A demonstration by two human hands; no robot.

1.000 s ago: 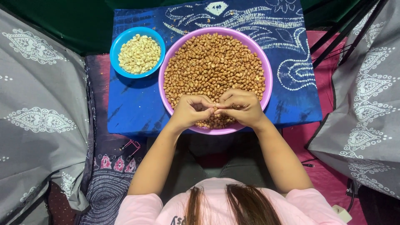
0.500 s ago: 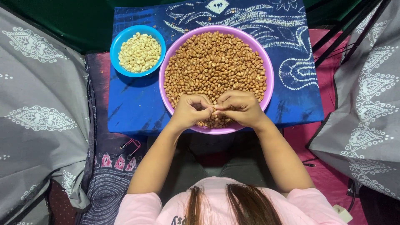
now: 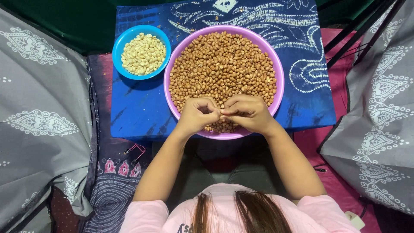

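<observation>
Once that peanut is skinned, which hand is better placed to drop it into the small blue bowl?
Probably the left hand. The blue bowl sits at the table's left, on that hand's side; the right hand would have to cross over the purple bowl.

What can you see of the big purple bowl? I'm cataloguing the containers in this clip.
The purple bowl is round, wide and shallow, plastic by its look, with a smooth lilac rim. It sits upright on a blue patterned cloth, close beside a smaller blue bowl of pale peeled nuts. It is filled nearly to the rim with brown-skinned peanuts. The left hand and right hand meet fingertip to fingertip over its near edge, hiding part of the rim.
</observation>
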